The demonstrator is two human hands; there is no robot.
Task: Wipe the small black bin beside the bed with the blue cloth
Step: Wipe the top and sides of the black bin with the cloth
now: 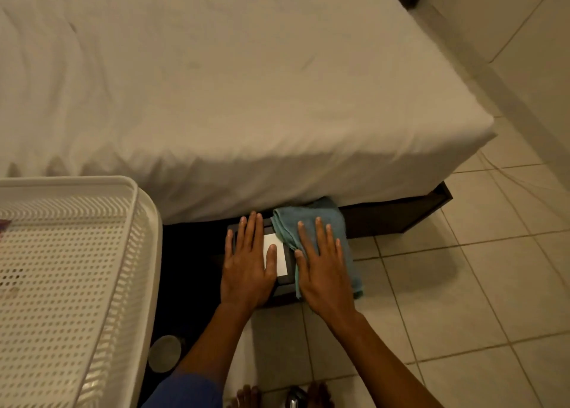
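Note:
The small black bin (285, 279) stands on the floor against the bed's side, seen from above, with a white label (279, 255) on its lid. My left hand (246, 262) lies flat on the lid's left part, fingers spread, thumb on the label. The blue cloth (311, 222) is draped over the bin's right side. My right hand (322, 269) presses flat on the cloth, fingers extended toward the bed. Most of the bin is hidden under both hands and the cloth.
The bed (246, 99) with a white sheet fills the upper view; its dark base (401, 213) runs right of the bin. A white perforated basket (77, 269) stands at the left. A round pale object (165, 353) lies in shadow below. Tiled floor (462, 299) spreads right.

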